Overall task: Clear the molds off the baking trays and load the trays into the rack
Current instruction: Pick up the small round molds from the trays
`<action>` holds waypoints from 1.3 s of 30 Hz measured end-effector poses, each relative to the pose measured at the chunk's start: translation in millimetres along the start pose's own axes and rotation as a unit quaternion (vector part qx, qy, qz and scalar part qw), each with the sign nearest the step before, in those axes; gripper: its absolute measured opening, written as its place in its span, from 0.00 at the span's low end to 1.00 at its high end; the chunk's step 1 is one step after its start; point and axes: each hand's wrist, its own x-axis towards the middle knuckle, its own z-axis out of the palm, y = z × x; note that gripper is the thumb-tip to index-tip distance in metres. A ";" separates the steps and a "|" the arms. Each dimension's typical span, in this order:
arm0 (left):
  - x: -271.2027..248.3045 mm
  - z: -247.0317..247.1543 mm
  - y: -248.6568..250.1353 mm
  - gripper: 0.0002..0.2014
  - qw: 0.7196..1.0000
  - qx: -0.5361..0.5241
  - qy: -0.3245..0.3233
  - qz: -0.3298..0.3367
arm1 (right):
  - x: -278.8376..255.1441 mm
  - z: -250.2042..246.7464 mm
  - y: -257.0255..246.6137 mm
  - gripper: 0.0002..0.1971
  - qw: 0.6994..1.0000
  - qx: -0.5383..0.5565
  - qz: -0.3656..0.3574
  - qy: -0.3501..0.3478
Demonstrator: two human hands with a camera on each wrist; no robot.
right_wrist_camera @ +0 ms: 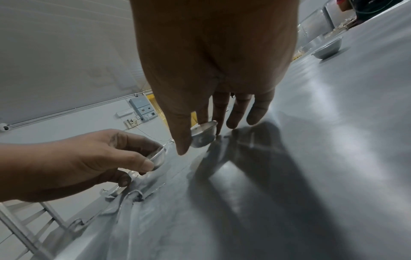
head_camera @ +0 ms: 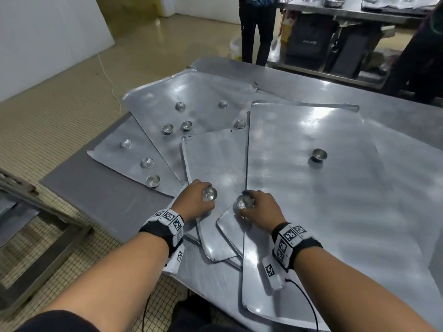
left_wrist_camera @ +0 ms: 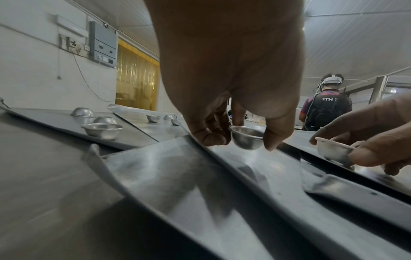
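Several flat metal baking trays overlap on a steel table. My left hand (head_camera: 202, 196) pinches a small metal cup mold (head_camera: 210, 194) just above the narrow middle tray (head_camera: 215, 159); the left wrist view shows this mold (left_wrist_camera: 245, 139) lifted off the tray. My right hand (head_camera: 250, 203) grips a second mold (head_camera: 244, 202) at the left edge of the big right tray (head_camera: 323, 212), thumb and fingers around that mold (right_wrist_camera: 203, 136). One mold (head_camera: 319, 155) stands alone on the right tray. Several more sit on the back tray (head_camera: 206, 92) and left tray (head_camera: 112, 156).
A metal rack frame (head_camera: 36, 224) stands on the tiled floor at the lower left. One person (head_camera: 256, 32) stands beyond the table's far end, and another (head_camera: 419, 56) at the far right. Behind them a steel bench (head_camera: 347, 13) carries bowls.
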 end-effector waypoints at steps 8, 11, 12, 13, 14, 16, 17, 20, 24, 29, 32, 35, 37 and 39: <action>-2.1 -46.6 -73.9 0.20 0.999 -0.042 0.029 -0.010 | 34.6 35.6 -63.1 0.28 1.000 -0.013 -0.002 0.005; -9.3 -58.5 -104.6 0.13 0.998 -0.043 0.026 -0.027 | 50.3 50.8 -87.2 0.29 1.000 -0.017 -0.001 -0.006; -12.2 -61.5 -114.5 0.11 0.998 -0.043 0.033 -0.028 | 55.1 56.6 -94.1 0.29 1.000 -0.019 -0.006 -0.011; -15.3 -64.2 -123.4 0.12 0.998 -0.044 0.036 -0.034 | 59.2 62.0 -101.0 0.29 1.000 -0.023 -0.012 -0.017; -18.4 -67.0 -131.4 0.13 0.997 -0.045 0.038 -0.040 | 62.9 67.9 -107.4 0.28 0.999 -0.027 -0.021 -0.023; -23.0 -72.5 -148.1 0.18 0.997 -0.038 0.033 -0.053 | 69.4 80.1 -121.5 0.26 0.998 -0.036 -0.038 -0.036; -25.6 -75.3 -155.9 0.20 0.997 -0.035 0.030 -0.059 | 71.3 86.2 -129.0 0.26 0.997 -0.045 -0.045 -0.044; -32.0 -83.7 -176.1 0.24 0.996 -0.028 0.035 -0.072 | 75.2 104.0 -148.4 0.25 0.992 -0.077 -0.073 -0.064; -37.9 -91.9 -191.2 0.30 0.995 -0.009 0.042 -0.090 | 78.7 124.3 -162.5 0.24 0.984 -0.122 -0.106 -0.076; -47.5 -93.7 -204.9 0.31 0.994 -0.006 0.041 -0.100 | 81.6 142.7 -175.4 0.25 0.969 -0.193 -0.127 -0.091; -51.5 -94.0 -211.4 0.32 0.993 -0.010 0.042 -0.107 | 82.1 151.5 -178.9 0.26 0.961 -0.219 -0.134 -0.103; -52.6 -94.8 -213.3 0.34 0.993 -0.014 0.038 -0.107 | 81.7 157.4 -179.3 0.28 0.958 -0.225 -0.135 -0.112; -52.1 -95.3 -214.7 0.36 0.994 -0.015 0.035 -0.105 | 81.7 160.2 -179.5 0.29 0.958 -0.226 -0.137 -0.112; -51.3 -95.4 -215.8 0.37 0.995 -0.011 0.036 -0.098 | 81.7 162.3 -178.7 0.29 0.958 -0.225 -0.137 -0.110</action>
